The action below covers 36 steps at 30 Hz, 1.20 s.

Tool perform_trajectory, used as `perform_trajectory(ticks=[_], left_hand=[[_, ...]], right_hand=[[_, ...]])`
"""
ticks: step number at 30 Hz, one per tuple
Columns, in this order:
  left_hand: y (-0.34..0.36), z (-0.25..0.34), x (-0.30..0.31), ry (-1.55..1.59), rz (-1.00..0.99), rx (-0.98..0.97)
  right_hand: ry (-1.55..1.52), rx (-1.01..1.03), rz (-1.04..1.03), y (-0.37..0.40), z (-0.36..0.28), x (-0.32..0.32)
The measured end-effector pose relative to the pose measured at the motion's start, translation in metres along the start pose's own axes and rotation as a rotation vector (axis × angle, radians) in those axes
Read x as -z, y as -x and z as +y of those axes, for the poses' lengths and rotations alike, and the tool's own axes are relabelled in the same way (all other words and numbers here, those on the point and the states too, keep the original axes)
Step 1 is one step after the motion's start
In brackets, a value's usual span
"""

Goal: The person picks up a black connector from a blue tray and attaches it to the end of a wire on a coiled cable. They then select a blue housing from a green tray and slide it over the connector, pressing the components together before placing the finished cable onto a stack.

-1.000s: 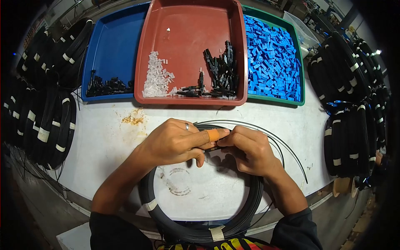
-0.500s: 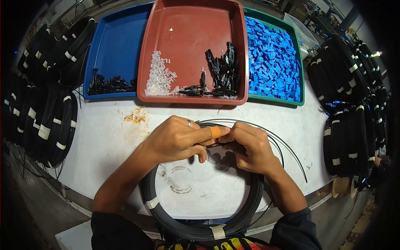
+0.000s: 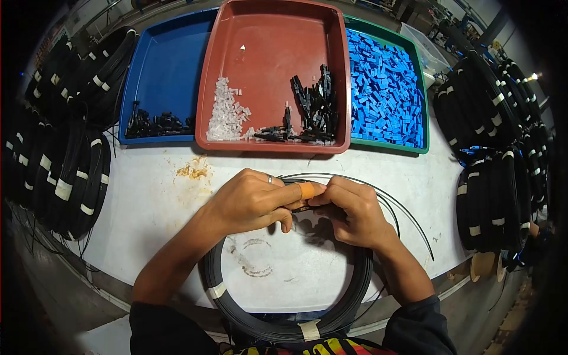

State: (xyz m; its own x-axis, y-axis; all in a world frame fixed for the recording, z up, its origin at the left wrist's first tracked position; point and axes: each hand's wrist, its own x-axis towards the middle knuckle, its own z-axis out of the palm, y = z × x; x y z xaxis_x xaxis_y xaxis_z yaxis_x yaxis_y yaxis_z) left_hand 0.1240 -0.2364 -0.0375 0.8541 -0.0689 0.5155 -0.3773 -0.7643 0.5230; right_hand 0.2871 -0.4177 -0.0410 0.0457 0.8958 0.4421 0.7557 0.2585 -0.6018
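My left hand [image 3: 255, 198], with a ring and an orange wrap on one finger, is closed at the fingertips around a small black piece [image 3: 302, 209]. Its exact kind is mostly hidden by the fingers. Facing it, my right hand [image 3: 357, 208] pinches at the same spot, thumb and forefinger pressed together, touching the left fingertips. Both hands are above the far side of a coil of black cable [image 3: 354, 307], bound with pale tape. A loose cable end [image 3: 417, 228] curves out to the right of the coil.
Behind my hands stand a blue tray [image 3: 168, 53] with black parts, a red tray [image 3: 272, 41] with clear and black pieces, and a green tray [image 3: 422, 100] full of blue clips. Taped cable coils are stacked left [image 3: 77, 183] and right [image 3: 491, 201]. Yellowish residue [image 3: 194, 168] marks the table.
Both hands keep almost the same pinch, with only tiny finger shifts. The trays appear slightly lower in the view.
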Motion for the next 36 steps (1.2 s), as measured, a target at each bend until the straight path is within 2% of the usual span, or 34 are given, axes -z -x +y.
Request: perform_trajectory(ticks=[9, 11, 15, 16, 19, 22, 25, 26, 29, 32, 33, 35, 36], left_hand=[[0.001, 0.002, 0.005, 0.018, -0.051, -0.005], [0.004, 0.0, 0.0, 0.095, 0.053, 0.04], [0.015, -0.012, 0.002, 0.286, 0.073, 0.052], [0.021, -0.017, 0.001, 0.368, 0.11, 0.087], [0.019, -0.008, 0.004, 0.602, 0.329, 0.371], [-0.002, -0.018, 0.019, 0.548, 0.267, 0.395], [-0.044, -0.026, 0.02, 0.556, 0.169, 0.305], [-0.062, -0.031, 0.022, 0.45, 0.093, 0.228], [-0.125, -0.017, 0.018, 0.09, -0.089, 0.164], [-0.168, -0.03, 0.01, -0.279, -0.275, -0.17], [-0.181, -0.036, 0.006, -0.279, -0.285, -0.179], [-0.198, -0.047, -0.004, -0.436, -0.364, -0.367], [-0.205, -0.051, -0.008, -0.479, -0.386, -0.383]], right_hand=[[-0.02, 0.025, -0.001, 0.0, -0.001, 0.0], [-0.08, 0.054, 0.015, 0.001, 0.002, -0.002], [-0.015, 0.07, 0.021, 0.005, 0.0, -0.002], [-0.048, 0.072, 0.026, 0.004, 0.002, -0.001], [-0.122, 0.083, 0.062, 0.009, 0.005, -0.006], [-0.198, 0.094, 0.117, 0.007, 0.009, -0.011], [-0.188, 0.091, 0.114, 0.008, 0.01, -0.012], [-0.145, 0.103, 0.125, 0.009, 0.009, -0.012], [-0.047, 0.153, 0.102, 0.01, 0.008, -0.012], [-0.079, 0.148, 0.134, 0.01, 0.009, -0.014], [-0.084, 0.131, 0.119, 0.011, 0.009, -0.013], [-0.106, 0.108, 0.094, 0.01, 0.009, -0.014], [-0.11, 0.106, 0.088, 0.011, 0.009, -0.014]])
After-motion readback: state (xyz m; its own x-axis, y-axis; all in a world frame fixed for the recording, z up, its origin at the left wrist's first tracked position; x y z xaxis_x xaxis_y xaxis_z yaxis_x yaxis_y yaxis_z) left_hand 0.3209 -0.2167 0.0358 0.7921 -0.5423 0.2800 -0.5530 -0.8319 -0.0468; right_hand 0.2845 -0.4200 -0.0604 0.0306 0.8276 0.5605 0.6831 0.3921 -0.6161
